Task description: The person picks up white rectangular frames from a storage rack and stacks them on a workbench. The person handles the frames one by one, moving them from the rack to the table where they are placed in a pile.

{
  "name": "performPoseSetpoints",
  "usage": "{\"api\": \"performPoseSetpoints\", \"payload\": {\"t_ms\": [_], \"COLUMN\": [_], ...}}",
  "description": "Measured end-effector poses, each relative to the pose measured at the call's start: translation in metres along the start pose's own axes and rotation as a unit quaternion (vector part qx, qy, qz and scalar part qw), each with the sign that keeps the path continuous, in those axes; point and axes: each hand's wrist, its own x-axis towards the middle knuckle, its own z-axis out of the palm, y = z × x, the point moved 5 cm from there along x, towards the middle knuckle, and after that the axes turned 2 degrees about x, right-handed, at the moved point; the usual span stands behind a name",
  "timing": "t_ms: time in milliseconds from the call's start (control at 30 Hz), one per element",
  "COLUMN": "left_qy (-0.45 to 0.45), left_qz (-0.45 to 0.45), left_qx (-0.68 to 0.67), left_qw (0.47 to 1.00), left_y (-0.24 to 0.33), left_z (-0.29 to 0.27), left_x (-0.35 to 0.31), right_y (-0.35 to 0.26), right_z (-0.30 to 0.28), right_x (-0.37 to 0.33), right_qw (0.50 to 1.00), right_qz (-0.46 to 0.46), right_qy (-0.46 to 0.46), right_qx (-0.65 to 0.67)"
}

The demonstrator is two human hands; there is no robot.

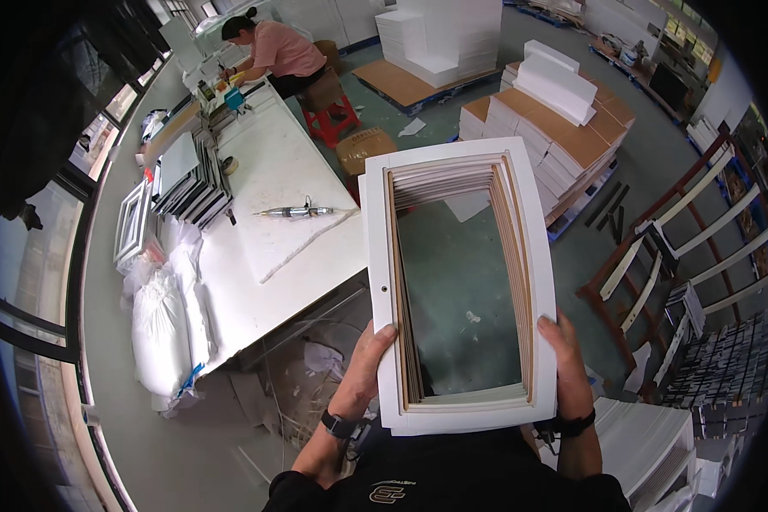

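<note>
Between my two hands is a stack of white rectangular frames (533,222), held upright in front of my body. Their open centres line up, and brown inner edges show one behind another. My left hand (367,358) grips the stack's left side, thumb on the front face. On the opposite side my right hand (565,350) grips it the same way, low down. The fingers of both hands are mostly hidden behind the frames. A small dark hole shows on the front frame's left bar.
To my left runs a white worktable (316,282) with a metal air screwdriver (303,211), a pile of dark-edged panels (192,175) and white plastic bags (160,333). A person (277,55) sits at its far end. Pallets hold stacked white boards (529,162); a slatted rack (657,256) stands right.
</note>
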Motion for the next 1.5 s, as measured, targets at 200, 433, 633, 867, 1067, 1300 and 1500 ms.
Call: {"api": "performPoseSetpoints", "payload": {"t_ms": [200, 433, 633, 867, 1067, 1300, 1500], "left_qy": [0.023, 0.051, 0.124, 0.210, 0.307, 0.348, 0.366], "left_qz": [0.011, 0.001, 0.049, 0.080, 0.100, 0.123, 0.122], "left_qx": [-0.019, -0.025, -0.060, -0.140, -0.153, -0.188, -0.247], "left_qw": [1.000, 0.998, 0.989, 0.964, 0.934, 0.910, 0.889], "left_y": [0.043, 0.077, 0.097, 0.093, 0.080, 0.082, 0.072], "left_z": [-0.046, -0.073, -0.066, -0.073, -0.096, -0.141, -0.231], "left_x": [0.051, 0.087, 0.118, 0.106, 0.087, 0.064, 0.045], "right_y": [-0.004, -0.013, -0.007, -0.015, -0.007, 0.016, 0.047], "right_z": [0.042, 0.078, 0.082, 0.126, 0.181, 0.250, 0.342], "right_x": [0.084, 0.161, 0.243, 0.298, 0.326, 0.340, 0.332], "right_qw": [0.999, 0.997, 0.987, 0.960, 0.930, 0.902, 0.895], "right_qz": [0.010, 0.050, 0.058, 0.112, 0.137, 0.146, 0.148], "right_qy": [-0.026, -0.047, -0.148, -0.253, -0.332, -0.389, -0.402], "right_qx": [-0.030, -0.038, -0.003, -0.045, -0.081, -0.117, -0.124]}}
